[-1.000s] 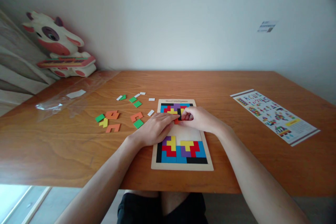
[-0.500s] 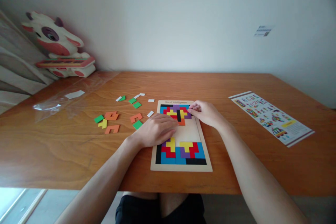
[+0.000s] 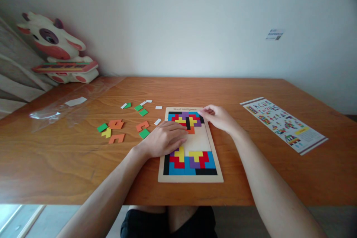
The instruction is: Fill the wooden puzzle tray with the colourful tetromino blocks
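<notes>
A wooden puzzle board (image 3: 190, 178) lies on the table with coloured block pieces filling its far and near ends. Between them a pale strip of the bare tray (image 3: 198, 139) shows. My left hand (image 3: 164, 139) rests flat over the board's left side, fingers stretched out and hiding some pieces. At the far right corner is my right hand (image 3: 216, 117), its fingers curled and pressed together, their tips at the blue piece (image 3: 196, 113). Whether anything is pinched there is hidden. Just below those fingertips a black piece (image 3: 202, 119) shows.
Loose orange (image 3: 116, 138), green (image 3: 143, 112), yellow (image 3: 106, 132) and white pieces (image 3: 157, 122) lie left of the board. A printed sheet (image 3: 284, 124) lies to the right. Clear plastic wrap (image 3: 52, 113) and a cow-shaped toy keyboard (image 3: 65, 67) are at the left.
My right fingertips have shifted slightly toward the board's far edge, uncovering a black piece by the right rim. My left hand stays on the board. The whole view has moved a little.
</notes>
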{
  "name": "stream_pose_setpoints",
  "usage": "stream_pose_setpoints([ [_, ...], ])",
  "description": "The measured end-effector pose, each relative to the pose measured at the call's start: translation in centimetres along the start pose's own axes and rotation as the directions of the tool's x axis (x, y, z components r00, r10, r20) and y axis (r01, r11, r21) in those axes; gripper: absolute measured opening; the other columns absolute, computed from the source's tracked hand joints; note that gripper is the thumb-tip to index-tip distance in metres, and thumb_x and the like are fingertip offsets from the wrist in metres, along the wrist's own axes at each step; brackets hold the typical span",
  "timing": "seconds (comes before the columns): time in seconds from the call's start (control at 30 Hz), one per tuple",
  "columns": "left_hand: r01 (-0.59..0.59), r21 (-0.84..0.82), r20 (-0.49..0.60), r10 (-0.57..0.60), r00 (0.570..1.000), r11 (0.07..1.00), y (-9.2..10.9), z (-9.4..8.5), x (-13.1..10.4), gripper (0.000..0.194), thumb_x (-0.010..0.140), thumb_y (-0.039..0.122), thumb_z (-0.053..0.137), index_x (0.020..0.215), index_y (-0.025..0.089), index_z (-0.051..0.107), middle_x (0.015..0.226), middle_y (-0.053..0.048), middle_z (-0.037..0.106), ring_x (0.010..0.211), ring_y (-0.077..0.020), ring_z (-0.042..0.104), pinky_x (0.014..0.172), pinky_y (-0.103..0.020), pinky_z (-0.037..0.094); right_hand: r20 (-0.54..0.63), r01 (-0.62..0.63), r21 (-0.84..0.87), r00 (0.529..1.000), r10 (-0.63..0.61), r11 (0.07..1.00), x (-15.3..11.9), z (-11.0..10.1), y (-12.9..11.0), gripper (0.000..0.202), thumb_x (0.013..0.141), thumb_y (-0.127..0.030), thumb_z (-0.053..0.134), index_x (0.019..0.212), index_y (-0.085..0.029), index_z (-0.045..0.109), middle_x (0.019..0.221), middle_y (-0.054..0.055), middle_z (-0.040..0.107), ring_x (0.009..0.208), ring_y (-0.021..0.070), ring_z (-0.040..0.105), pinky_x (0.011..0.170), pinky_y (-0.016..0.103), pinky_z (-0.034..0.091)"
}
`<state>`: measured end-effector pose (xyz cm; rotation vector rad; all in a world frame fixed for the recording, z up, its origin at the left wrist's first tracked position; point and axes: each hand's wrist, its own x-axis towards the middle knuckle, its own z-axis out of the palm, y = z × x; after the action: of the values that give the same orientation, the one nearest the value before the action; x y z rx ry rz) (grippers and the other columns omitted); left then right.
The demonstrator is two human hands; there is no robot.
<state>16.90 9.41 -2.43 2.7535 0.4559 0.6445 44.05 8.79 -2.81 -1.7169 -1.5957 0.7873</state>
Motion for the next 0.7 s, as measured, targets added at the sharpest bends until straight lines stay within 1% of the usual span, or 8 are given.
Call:
stream_pose_setpoints([
  [0.07,0.033,0.027,-0.049,-0.032,0.998,0.999,-0.1,-0.1,0.0,0.024,0.098,0.028,0.052,0.114,0.019,0.067,0.120,-0.010,0.070,0.111,-0.0232,0.064,0.097,-0.040,0.051,-0.096,-0.011,0.025,0.995,0.013,1.000,0.3,0.2,0.3,0.043,0.087,-0.061,0.060,0.094,-0.019,0.066,0.095,0.010,0.072,0.082,0.0211,0.065,0.074,0.033,0.050],
  [0.17,0.104,0.068,-0.137,-0.094,0.986,0.992,-0.5,0.0,-0.2,0.022,0.097,0.027,0.053,0.111,0.018,0.067,0.115,-0.009,0.071,0.108,-0.0234,0.064,0.094,-0.040,0.051,-0.212,-0.013,0.033,0.977,0.020,0.999,0.8,0.9,1.0,0.047,0.088,-0.063,0.054,0.096,-0.018,0.065,0.092,0.011,0.072,0.081,0.0228,0.066,0.073,0.035,0.050],
  [0.23,0.175,0.090,-0.194,-0.156,0.969,0.980,-0.8,0.1,-0.3,0.022,0.097,0.028,0.053,0.111,0.018,0.067,0.112,-0.010,0.071,0.105,-0.0235,0.064,0.093,-0.040,0.052,-0.274,-0.014,0.023,0.962,0.020,1.000,1.0,1.5,1.4,0.048,0.088,-0.063,0.053,0.096,-0.017,0.065,0.091,0.012,0.072,0.078,0.0236,0.066,0.073,0.036,0.050],
  [0.3,0.260,0.114,-0.256,-0.225,0.940,0.959,-1.2,0.2,-0.4,0.021,0.096,0.028,0.053,0.110,0.018,0.067,0.111,-0.010,0.070,0.102,-0.0236,0.064,0.092,-0.041,0.052,-0.321,0.005,-0.002,0.947,-0.006,1.000,1.1,2.1,1.6,0.049,0.088,-0.064,0.052,0.094,-0.017,0.065,0.092,0.013,0.072,0.079,0.0248,0.066,0.075,0.037,0.049],
  [0.37,0.359,0.142,-0.338,-0.295,0.893,0.923,-1.9,0.2,-0.6,0.020,0.096,0.027,0.053,0.108,0.019,0.067,0.111,-0.009,0.070,0.103,-0.0236,0.064,0.093,-0.041,0.052,-0.376,0.031,-0.015,0.926,-0.034,0.999,1.1,2.5,1.6,0.053,0.087,-0.067,0.050,0.092,-0.017,0.065,0.091,0.014,0.073,0.080,0.0260,0.066,0.075,0.038,0.048],
  [0.47,0.520,0.183,-0.437,-0.405,0.803,0.835,-3.0,0.0,-1.1,0.023,0.095,0.029,0.053,0.112,0.019,0.066,0.115,-0.010,0.068,0.110,-0.0249,0.062,0.100,-0.042,0.049,-0.427,0.052,-0.014,0.903,-0.053,0.999,1.0,2.9,1.5,0.058,0.084,-0.072,0.049,0.090,-0.017,0.066,0.087,0.014,0.074,0.076,0.0267,0.066,0.073,0.038,0.048],
  [0.6,0.722,0.231,-0.459,-0.581,0.672,0.652,-4.4,-0.3,-2.1,0.036,0.094,0.040,0.056,0.122,0.018,0.062,0.130,-0.012,0.062,0.123,-0.0304,0.056,0.106,-0.047,0.045,-0.438,0.069,-0.048,0.895,-0.083,0.996,1.0,3.1,1.7,0.058,0.084,-0.072,0.049,0.089,-0.018,0.067,0.086,0.014,0.074,0.074,0.0260,0.065,0.071,0.037,0.048],
  [0.7,0.807,0.263,-0.442,-0.677,0.589,0.529,-5.0,-0.7,-2.7,0.044,0.095,0.046,0.053,0.127,0.017,0.059,0.140,-0.014,0.056,0.128,-0.0339,0.052,0.106,-0.050,0.044,-0.436,0.067,-0.072,0.895,-0.092,0.995,1.0,3.1,1.9,0.056,0.085,-0.071,0.049,0.091,-0.018,0.067,0.085,0.013,0.073,0.071,0.0248,0.064,0.068,0.036,0.047],
])
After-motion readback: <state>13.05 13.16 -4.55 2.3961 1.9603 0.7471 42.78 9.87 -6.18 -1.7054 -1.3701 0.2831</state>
